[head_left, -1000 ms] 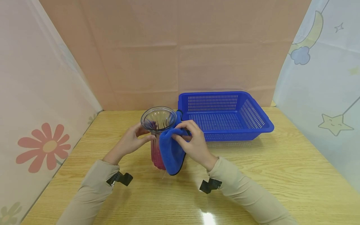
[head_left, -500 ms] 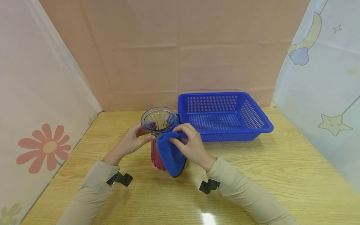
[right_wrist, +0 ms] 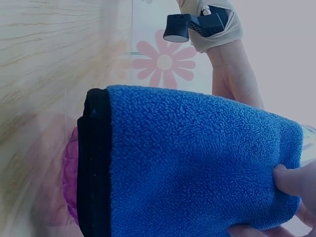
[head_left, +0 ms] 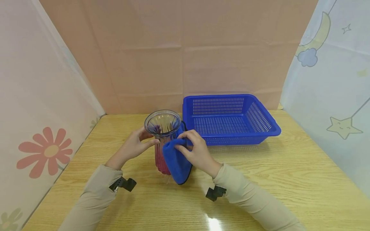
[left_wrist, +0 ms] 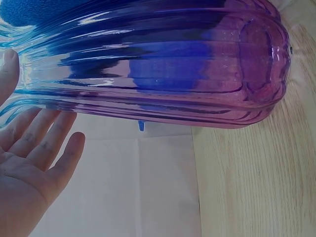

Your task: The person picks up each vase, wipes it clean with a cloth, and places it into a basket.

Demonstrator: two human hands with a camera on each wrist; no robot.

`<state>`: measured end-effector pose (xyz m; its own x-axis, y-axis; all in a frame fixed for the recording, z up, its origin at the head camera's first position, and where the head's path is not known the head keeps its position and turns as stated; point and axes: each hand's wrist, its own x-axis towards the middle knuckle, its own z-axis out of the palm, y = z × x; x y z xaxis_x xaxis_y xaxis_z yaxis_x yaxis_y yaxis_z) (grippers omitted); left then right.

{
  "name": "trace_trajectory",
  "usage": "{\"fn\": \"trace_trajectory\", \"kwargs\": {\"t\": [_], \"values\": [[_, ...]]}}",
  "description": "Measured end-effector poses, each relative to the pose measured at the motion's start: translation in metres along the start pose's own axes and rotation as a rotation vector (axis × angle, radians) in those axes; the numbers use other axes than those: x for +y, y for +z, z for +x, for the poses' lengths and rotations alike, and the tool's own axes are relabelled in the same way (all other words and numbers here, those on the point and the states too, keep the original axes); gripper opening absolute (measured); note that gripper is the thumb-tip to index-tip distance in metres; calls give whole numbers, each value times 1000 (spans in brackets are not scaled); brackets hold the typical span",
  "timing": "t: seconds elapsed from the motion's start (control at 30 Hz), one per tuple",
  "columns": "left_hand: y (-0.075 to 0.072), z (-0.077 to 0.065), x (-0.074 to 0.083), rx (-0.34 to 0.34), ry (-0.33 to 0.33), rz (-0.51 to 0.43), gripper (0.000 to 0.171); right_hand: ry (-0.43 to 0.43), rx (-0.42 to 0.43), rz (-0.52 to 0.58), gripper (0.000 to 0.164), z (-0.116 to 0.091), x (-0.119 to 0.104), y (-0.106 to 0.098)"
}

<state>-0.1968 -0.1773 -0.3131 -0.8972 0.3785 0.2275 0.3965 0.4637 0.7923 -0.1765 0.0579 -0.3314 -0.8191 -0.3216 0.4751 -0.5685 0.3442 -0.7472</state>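
A ribbed glass vase (head_left: 160, 157), clear at the flared rim and pink toward its base, stands upright on the table. My left hand (head_left: 136, 145) holds it just below the rim, thumb at the front and fingers behind. In the left wrist view the vase (left_wrist: 197, 74) fades from blue to pink-purple. A folded blue cloth (head_left: 177, 160) with black edging hangs against the vase's right side. My right hand (head_left: 198, 151) pinches the cloth's upper part between thumb and fingers. The right wrist view shows the cloth (right_wrist: 187, 158) hiding most of the vase.
Behind and to the right, a blue perforated plastic basket (head_left: 240, 140) sits on the wooden table (head_left: 260, 179), close to the vase. Fabric walls enclose the back and both sides. Each wrist wears a black camera mount (head_left: 124, 184).
My right hand has slid a little down the vase's side with the cloth, whose lower edge now hangs lower. My left hand and the vase have stayed in place.
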Motion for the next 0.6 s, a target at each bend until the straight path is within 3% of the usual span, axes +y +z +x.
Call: {"fn": "trace_trajectory", "kwargs": {"t": [0.6], "values": [[0,0,1,2,3,-1,52,18,-59,-37,16,-7,12,0]]}}
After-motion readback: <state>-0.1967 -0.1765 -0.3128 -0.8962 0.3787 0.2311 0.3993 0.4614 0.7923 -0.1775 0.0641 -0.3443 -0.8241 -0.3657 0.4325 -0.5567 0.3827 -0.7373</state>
